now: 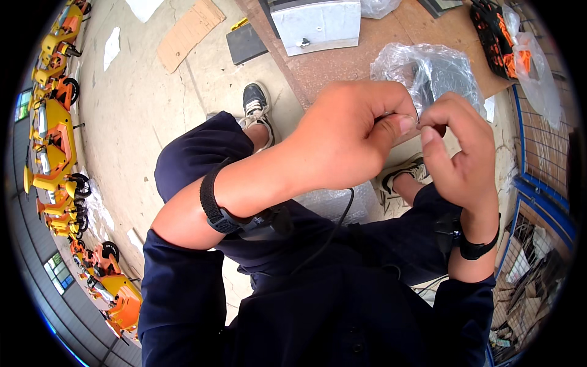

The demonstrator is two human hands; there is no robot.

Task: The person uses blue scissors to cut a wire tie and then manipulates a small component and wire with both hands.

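Fingertip to fingertip, my left hand (358, 137) and my right hand (461, 150) meet above the edge of a brown board (318, 76). Thumb and index finger are pinched together on each hand. A thin dark sliver shows between the fingertips, too small to name, and the fingers hide the rest. Just beyond my hands lies a crumpled clear plastic bag (397, 61) on the board, with a flat grey piece showing through it. Farther left on the board stands a light grey metal box (324, 27) with a small lock on its front.
Black and orange gloves (489, 37) lie at the far right by a blue wire-mesh cage (541, 202). On the floor at left are cardboard (189, 33) and a dark flat block (246, 44). Yellow and orange scooters (55, 134) line the left side. Bubble wrap (342, 205) sits between my legs.
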